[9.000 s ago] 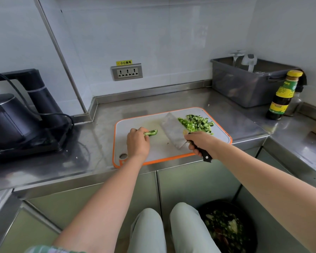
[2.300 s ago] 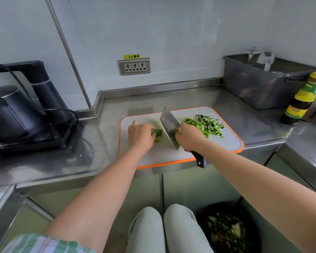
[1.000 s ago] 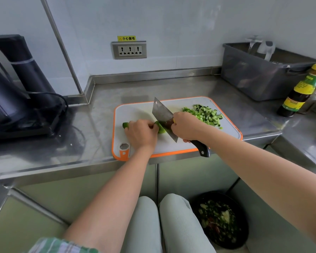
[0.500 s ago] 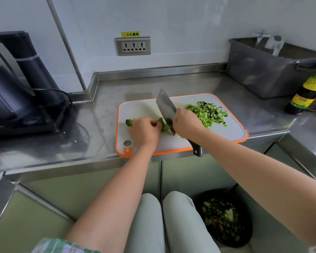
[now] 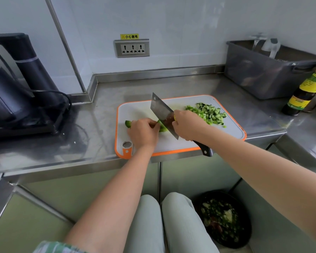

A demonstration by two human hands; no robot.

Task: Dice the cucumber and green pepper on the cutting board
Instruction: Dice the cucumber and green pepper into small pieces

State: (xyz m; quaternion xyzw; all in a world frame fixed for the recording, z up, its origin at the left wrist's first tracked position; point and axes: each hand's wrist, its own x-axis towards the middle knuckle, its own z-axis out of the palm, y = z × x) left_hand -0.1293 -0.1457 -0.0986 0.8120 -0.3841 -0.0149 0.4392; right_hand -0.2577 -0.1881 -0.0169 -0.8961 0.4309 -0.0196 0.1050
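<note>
meanwhile our left hand (image 5: 142,133) pins the green pepper (image 5: 161,127) on the cutting board (image 5: 232,131) at the table's front edge, our right hand (image 5: 187,125) grips the cleaver (image 5: 161,112) against it; diced cucumber (image 5: 207,114) sits toward the board's far right corner.
</note>
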